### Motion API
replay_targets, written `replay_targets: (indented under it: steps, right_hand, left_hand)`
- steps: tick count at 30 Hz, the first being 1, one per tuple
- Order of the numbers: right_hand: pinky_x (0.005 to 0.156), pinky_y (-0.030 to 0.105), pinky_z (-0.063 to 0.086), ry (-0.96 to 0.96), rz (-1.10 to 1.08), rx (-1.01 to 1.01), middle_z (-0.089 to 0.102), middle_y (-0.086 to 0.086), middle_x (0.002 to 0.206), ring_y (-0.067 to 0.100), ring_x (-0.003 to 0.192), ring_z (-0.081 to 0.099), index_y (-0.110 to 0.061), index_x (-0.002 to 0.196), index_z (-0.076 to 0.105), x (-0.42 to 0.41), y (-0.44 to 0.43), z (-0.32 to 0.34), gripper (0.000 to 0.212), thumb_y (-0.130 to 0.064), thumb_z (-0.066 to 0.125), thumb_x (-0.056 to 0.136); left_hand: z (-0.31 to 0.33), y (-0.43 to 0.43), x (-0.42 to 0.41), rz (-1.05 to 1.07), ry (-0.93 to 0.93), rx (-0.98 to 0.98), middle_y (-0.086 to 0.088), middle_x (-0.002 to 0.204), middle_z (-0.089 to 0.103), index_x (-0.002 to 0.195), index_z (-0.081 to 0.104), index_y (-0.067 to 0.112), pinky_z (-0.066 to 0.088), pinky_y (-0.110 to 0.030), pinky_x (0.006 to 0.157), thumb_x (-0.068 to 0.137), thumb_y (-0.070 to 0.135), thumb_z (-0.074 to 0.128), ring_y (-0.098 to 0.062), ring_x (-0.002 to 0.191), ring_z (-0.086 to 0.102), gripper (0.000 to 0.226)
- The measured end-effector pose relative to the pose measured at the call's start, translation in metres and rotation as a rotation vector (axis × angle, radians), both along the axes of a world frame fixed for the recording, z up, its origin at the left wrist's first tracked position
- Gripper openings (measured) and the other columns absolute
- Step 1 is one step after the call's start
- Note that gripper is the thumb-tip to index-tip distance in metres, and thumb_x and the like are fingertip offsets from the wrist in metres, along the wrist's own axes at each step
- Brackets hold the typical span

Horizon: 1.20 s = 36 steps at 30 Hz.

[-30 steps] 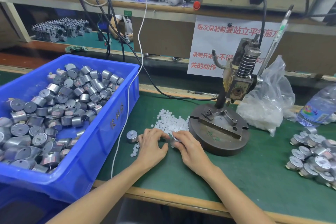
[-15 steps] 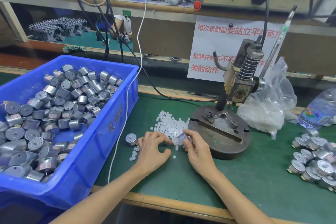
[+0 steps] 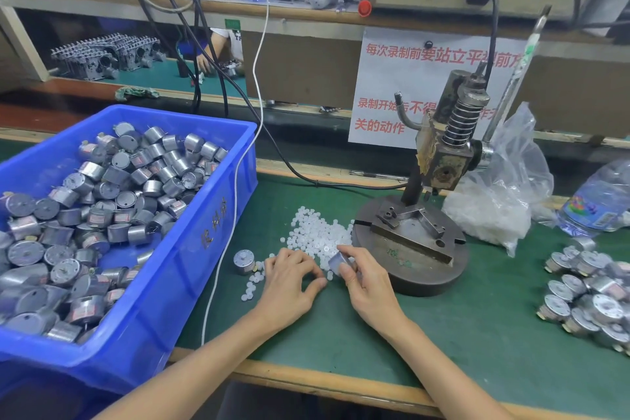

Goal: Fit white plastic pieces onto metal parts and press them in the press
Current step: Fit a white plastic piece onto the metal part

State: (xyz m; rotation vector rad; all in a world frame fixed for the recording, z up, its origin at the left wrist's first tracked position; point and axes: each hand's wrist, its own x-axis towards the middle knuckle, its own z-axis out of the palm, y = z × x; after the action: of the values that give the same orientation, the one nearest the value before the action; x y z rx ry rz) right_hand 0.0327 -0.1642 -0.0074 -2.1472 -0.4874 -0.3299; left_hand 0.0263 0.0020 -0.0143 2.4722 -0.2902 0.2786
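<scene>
Head view: the right hand [image 3: 368,283] holds one metal part [image 3: 338,262] just left of the press [image 3: 412,249], close to its round base. The thumb and fingers are clamped round the sides of this little can.

The left hand [image 3: 293,280] sits a bit further left of the press, with its fingers curled down by the white plastic pieces [image 3: 315,235]. Its thumb and first finger are close together. I cannot tell if they pinch a piece, as it is too small to see.

The white plastic pieces lie in a heap on the green surface [image 3: 443,334], right up against the left side of the press base. A second metal part [image 3: 243,261] stands alone further left of the press. The blue bin [image 3: 211,249] of metal cans is far left of the press. A clear bag [image 3: 497,208] lies just right of the press.

The metal part looks hard, smooth and shiny, so I think it can slip. It is best held by its round sides, with the top end left free. The white pieces look tiny and very light. They will likely roll or scatter, so each one needs a soft pinch at its edge with two fingertips.
</scene>
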Motion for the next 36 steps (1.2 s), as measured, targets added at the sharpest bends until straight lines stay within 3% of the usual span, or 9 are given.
replay_targets:
  steps: [7, 13, 22, 25, 27, 29, 36]
  right_hand:
    - [0.081, 0.005, 0.034, -0.022, 0.075, -0.044, 0.058, 0.001, 0.110, -0.005, 0.092, 0.047, -0.003, 0.120, 0.058, 0.0013, -0.0005, -0.0015, 0.027, -0.008, 0.053, 0.094]
    - [0.090, 0.023, 0.041, -0.061, 0.129, -0.113, 0.062, 0.009, 0.111, 0.019, 0.103, 0.057, 0.001, 0.117, 0.059, 0.0016, 0.0017, -0.0018, 0.025, -0.007, 0.052, 0.094]
    - [0.094, 0.020, 0.038, -0.088, 0.134, -0.149, 0.060, 0.012, 0.112, 0.022, 0.106, 0.056, 0.001, 0.118, 0.058, 0.0036, 0.0050, -0.0041, 0.027, -0.006, 0.052, 0.093]
    - [0.089, 0.018, 0.039, -0.107, 0.127, -0.173, 0.058, 0.011, 0.111, 0.018, 0.100, 0.055, -0.003, 0.119, 0.058, 0.0021, 0.0068, -0.0055, 0.028, -0.012, 0.051, 0.093]
    - [0.087, 0.013, 0.037, -0.111, 0.134, -0.176, 0.057, 0.011, 0.110, 0.014, 0.097, 0.053, -0.002, 0.119, 0.058, 0.0017, 0.0074, -0.0055, 0.029, -0.012, 0.050, 0.093]
    - [0.088, 0.007, 0.034, -0.102, 0.139, -0.173, 0.058, 0.011, 0.110, 0.011, 0.096, 0.051, -0.001, 0.119, 0.059, 0.0020, 0.0075, -0.0046, 0.029, -0.011, 0.049, 0.093]
    - [0.088, 0.009, 0.035, -0.108, 0.152, -0.156, 0.059, 0.011, 0.108, 0.009, 0.097, 0.050, 0.000, 0.118, 0.058, 0.0023, 0.0067, -0.0044, 0.028, -0.009, 0.049, 0.093]
  left_hand:
    - [0.0015, -0.0014, 0.0013, 0.064, -0.005, -0.012, 0.018, 0.089, 0.052, 0.082, 0.063, 0.027, 0.015, -0.025, 0.077, 0.089, 0.032, 0.059, -0.007, 0.098, 0.037, 0.010]
    - [0.0046, 0.0001, 0.0008, 0.255, -0.024, -0.191, 0.015, 0.092, 0.052, 0.091, 0.062, 0.021, 0.019, -0.024, 0.077, 0.090, 0.008, 0.050, -0.007, 0.094, 0.038, 0.018]
    - [0.0003, 0.0019, 0.0016, 0.303, -0.063, -0.195, 0.003, 0.101, 0.059, 0.094, 0.062, 0.012, 0.024, -0.022, 0.081, 0.082, -0.003, 0.050, -0.018, 0.103, 0.046, 0.023]
    - [-0.0004, 0.0022, 0.0018, 0.277, -0.062, -0.166, -0.003, 0.113, 0.060, 0.103, 0.063, 0.008, 0.026, -0.021, 0.093, 0.080, -0.005, 0.051, -0.021, 0.115, 0.047, 0.029]
    - [-0.0018, 0.0015, 0.0029, 0.251, -0.035, -0.098, -0.007, 0.133, 0.052, 0.119, 0.059, 0.007, 0.018, -0.023, 0.107, 0.084, -0.003, 0.049, -0.021, 0.131, 0.038, 0.038]
    - [-0.0031, 0.0013, 0.0028, 0.223, -0.016, -0.048, -0.004, 0.144, 0.041, 0.129, 0.053, 0.011, 0.009, -0.023, 0.112, 0.088, 0.002, 0.046, -0.016, 0.138, 0.028, 0.043]
    - [0.0017, 0.0005, -0.0006, 0.156, 0.006, -0.097, -0.005, 0.140, 0.048, 0.120, 0.061, 0.009, 0.016, -0.021, 0.111, 0.085, -0.002, 0.048, -0.014, 0.133, 0.039, 0.039]
